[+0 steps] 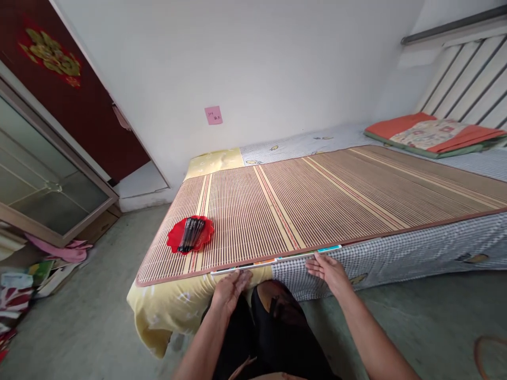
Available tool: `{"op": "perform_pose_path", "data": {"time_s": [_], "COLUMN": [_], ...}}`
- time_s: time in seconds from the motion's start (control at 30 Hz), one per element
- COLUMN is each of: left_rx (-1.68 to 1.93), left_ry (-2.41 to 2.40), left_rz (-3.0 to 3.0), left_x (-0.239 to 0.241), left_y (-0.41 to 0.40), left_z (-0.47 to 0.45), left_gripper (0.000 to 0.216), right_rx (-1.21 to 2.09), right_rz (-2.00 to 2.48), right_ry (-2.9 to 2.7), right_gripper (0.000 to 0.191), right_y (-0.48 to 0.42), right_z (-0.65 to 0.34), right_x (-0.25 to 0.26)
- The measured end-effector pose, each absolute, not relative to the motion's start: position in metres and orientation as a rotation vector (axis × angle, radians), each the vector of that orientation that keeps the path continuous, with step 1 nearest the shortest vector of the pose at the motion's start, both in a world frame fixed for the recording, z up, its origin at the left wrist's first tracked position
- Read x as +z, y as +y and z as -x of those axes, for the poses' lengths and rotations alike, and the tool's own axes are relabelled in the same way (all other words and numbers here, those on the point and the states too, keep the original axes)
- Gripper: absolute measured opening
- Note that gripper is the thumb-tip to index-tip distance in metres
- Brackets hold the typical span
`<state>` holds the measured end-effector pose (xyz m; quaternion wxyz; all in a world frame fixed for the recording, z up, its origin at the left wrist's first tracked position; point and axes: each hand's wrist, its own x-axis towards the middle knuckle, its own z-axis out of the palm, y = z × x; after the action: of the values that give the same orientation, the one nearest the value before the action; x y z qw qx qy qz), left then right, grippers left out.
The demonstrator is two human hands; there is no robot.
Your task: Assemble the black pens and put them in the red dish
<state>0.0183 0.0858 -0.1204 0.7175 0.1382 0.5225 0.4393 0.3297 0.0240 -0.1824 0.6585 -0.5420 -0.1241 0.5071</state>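
A long, thin, flat strip with a white rim and patches of orange, green and blue (296,255) lies along the near edge of the bamboo mat (237,211); it shows almost edge-on, so its kind is unclear. My left hand (232,287) is at its near side, left of the middle, fingers loosely spread and fingertips at the rim. Towards the strip's right end, my right hand (328,270) has its fingers apart, the uppermost touching the rim. Neither hand visibly wraps round it. On the mat to the left, a red scalloped dish (173,238) holds several black pens (191,234).
The mat covers a bed with a yellow and checked sheet (396,258). A folded orange quilt (390,128) rests at the far right, before a slatted headboard (471,79). My knees are against the bed's side. A glass-panelled door (43,169) stands at the left.
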Motion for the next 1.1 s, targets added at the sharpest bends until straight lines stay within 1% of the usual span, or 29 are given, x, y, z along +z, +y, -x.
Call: {"op": "perform_pose_path", "data": {"time_s": [0.27,0.57,0.87,1.1], "left_rx": [0.933,1.03,1.072,1.054], "left_ry": [1.164,1.167,1.169,1.147], "left_rz": [-0.299,-0.248,-0.278,-0.384], "left_x": [-0.123,-0.133,-0.129,-0.126], "left_y": [0.09,0.091,0.089,0.08], "left_z": [-0.024,-0.032,-0.034,-0.032], "left_gripper": [0.026,0.021,0.021,0.017], "right_rx": [1.115,1.137,1.149,1.153], "right_rz": [1.274,1.281,1.303,1.31], "right_ry": [-0.297,-0.311,-0.31,-0.324], "right_gripper": [0.039,0.038,0.034,0.031], "right_y": [0.026,0.026,0.028,0.03], "right_z": [-0.329,-0.332,-0.335,-0.332], "right_x": [-0.182,-0.182,-0.179,-0.178]}}
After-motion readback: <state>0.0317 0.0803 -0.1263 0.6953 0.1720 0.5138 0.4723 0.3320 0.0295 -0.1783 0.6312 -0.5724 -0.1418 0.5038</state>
